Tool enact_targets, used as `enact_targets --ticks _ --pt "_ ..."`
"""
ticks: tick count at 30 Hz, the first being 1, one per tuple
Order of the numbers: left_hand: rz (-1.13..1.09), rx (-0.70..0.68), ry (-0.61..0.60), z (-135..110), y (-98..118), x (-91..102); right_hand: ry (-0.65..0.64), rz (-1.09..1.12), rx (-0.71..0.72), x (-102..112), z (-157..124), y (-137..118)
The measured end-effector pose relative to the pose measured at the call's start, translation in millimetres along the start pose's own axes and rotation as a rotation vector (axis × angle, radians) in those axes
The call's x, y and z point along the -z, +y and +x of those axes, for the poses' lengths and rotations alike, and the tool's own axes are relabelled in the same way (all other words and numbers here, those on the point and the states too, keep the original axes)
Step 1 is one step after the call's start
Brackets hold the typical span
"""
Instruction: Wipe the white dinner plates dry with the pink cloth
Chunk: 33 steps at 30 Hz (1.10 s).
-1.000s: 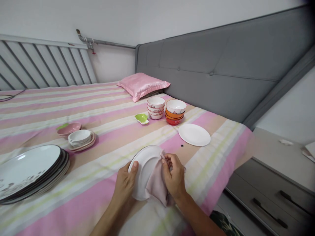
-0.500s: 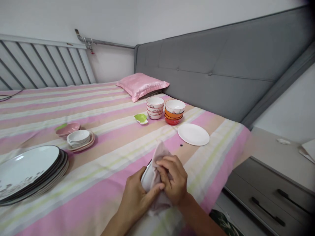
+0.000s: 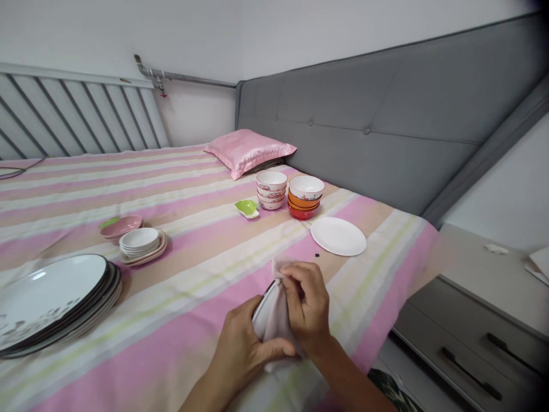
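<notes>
My left hand (image 3: 244, 340) grips a white dark-rimmed dish (image 3: 260, 323), tilted up on edge above the near side of the bed, its thumb lying across the front. A pale pink cloth (image 3: 278, 317) is draped over the dish and hides most of it, so its full shape cannot be made out. With fingers curled, my right hand (image 3: 312, 306) pinches the cloth at the dish's upper rim. Beyond the hands, a white plate (image 3: 338, 236) lies flat on the striped bedspread (image 3: 193, 312), with a small black bit (image 3: 317, 255) near it.
Stacked bowls (image 3: 306, 187) and patterned white bowls (image 3: 271, 182) stand beside a green leaf-shaped dish (image 3: 246, 208). To the left are small white bowls (image 3: 139, 237), pink dishes (image 3: 122, 227) and stacked large plates (image 3: 55, 286). A pillow (image 3: 249, 150) and headboard (image 3: 343, 120) lie behind; a drawer cabinet (image 3: 467, 332) stands right.
My right hand has shifted the cloth up to the dish's upper rim, and the cloth's raised point is now bunched under its fingers. My left hand keeps its grip, moved slightly right.
</notes>
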State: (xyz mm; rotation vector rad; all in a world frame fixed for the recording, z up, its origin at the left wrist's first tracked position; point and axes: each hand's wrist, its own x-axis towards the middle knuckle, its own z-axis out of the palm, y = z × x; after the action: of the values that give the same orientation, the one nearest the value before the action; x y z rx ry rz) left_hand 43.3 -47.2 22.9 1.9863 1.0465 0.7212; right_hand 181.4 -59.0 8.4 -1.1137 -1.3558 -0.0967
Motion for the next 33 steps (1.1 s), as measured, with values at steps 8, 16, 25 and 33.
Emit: enact_targets --ticks 8,16,25,33 --pt "-0.041 0.022 0.010 1.1 0.2 3.2 -0.089 0.028 -0.244 7.5 4.9 26.2" --pt "-0.060 0.023 0.027 0.3 -7.0 1.7 -0.256 0.168 -0.465 5.5 -7.5 40.0" --pt "-0.032 -0.077 -0.027 -3.0 -9.9 -1.4 -0.147 0.023 -0.009 9.6 -0.4 7.8" --pt "-0.102 -0.106 -0.101 -0.7 -9.7 -0.4 -0.223 -0.146 0.212 13.0 5.8 -7.3"
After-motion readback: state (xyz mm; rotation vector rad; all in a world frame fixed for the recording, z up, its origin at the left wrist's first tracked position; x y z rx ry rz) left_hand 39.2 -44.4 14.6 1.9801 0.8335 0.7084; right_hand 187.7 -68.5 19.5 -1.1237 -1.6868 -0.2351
